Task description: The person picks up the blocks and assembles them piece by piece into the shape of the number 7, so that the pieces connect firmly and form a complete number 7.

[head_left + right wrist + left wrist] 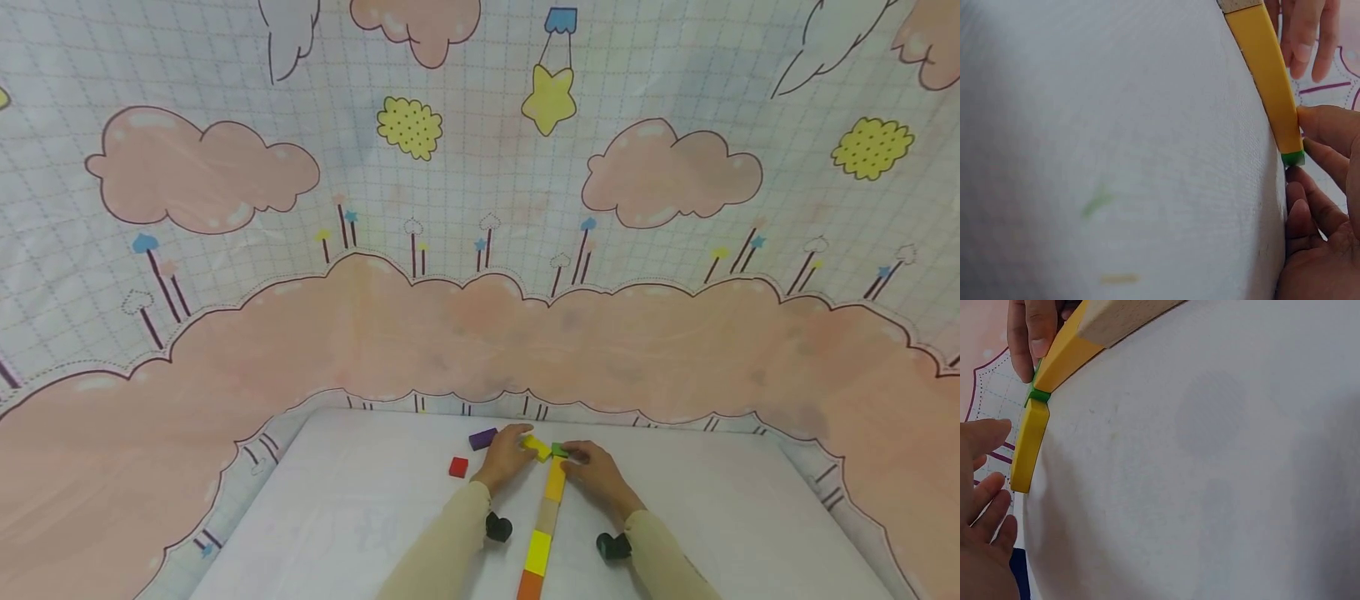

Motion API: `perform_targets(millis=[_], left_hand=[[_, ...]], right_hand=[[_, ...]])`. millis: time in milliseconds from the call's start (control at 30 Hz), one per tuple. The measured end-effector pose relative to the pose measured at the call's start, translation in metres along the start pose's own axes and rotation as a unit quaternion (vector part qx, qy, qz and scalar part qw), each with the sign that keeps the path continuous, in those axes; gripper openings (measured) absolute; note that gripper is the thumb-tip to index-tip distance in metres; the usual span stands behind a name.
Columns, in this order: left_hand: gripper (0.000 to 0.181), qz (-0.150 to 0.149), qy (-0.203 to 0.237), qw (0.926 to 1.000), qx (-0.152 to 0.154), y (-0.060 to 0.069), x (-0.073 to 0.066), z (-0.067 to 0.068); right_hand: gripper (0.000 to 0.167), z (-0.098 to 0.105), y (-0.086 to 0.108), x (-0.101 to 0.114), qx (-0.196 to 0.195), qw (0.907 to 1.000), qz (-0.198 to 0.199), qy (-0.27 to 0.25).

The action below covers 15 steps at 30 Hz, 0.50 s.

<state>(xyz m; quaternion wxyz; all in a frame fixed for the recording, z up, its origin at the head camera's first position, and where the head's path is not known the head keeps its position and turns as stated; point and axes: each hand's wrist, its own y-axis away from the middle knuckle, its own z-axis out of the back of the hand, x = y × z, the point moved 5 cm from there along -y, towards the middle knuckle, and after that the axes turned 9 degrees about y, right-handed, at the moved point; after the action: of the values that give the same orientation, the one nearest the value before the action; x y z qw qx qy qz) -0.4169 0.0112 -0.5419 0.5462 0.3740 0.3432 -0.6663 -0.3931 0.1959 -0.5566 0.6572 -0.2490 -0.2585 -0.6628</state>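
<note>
A line of blocks runs away from the viewer: an orange block, a bright yellow block, a bare wooden block and an amber block. At its far end sits a small green block, and a yellow block angles off to the left. My left hand is beside that yellow block, thumb and fingers spread apart. With its thumb against the amber block, my right hand touches the green block with a fingertip. Its other fingers are partly hidden in the head view.
Left of my left hand lie a purple block and a red block on the white tabletop. Dark wrist-worn pieces sit at the left wrist and right wrist. A patterned cloth rises behind the table.
</note>
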Motion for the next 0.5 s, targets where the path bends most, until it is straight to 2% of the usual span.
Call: perform_targets(millis=[167, 267, 500], left_hand=[[0.049, 0.013, 0.018, 0.9996, 0.019, -0.0016, 0.0051, -0.0027], [0.051, 0.012, 0.018, 0.9993, 0.029, -0.0027, 0.0089, -0.0039], [0.051, 0.002, 0.009, 0.9992, 0.039, -0.003, 0.009, -0.0032]], right_hand=[[0.033, -0.0016, -0.0004, -0.0008, 0.002, 1.0, -0.008, 0.004], [0.033, -0.0018, -0.0002, -0.0011, 0.002, 0.9999, -0.015, 0.004], [0.032, 0.0007, 0.001, -0.0009, 0.002, 1.0, -0.001, -0.003]])
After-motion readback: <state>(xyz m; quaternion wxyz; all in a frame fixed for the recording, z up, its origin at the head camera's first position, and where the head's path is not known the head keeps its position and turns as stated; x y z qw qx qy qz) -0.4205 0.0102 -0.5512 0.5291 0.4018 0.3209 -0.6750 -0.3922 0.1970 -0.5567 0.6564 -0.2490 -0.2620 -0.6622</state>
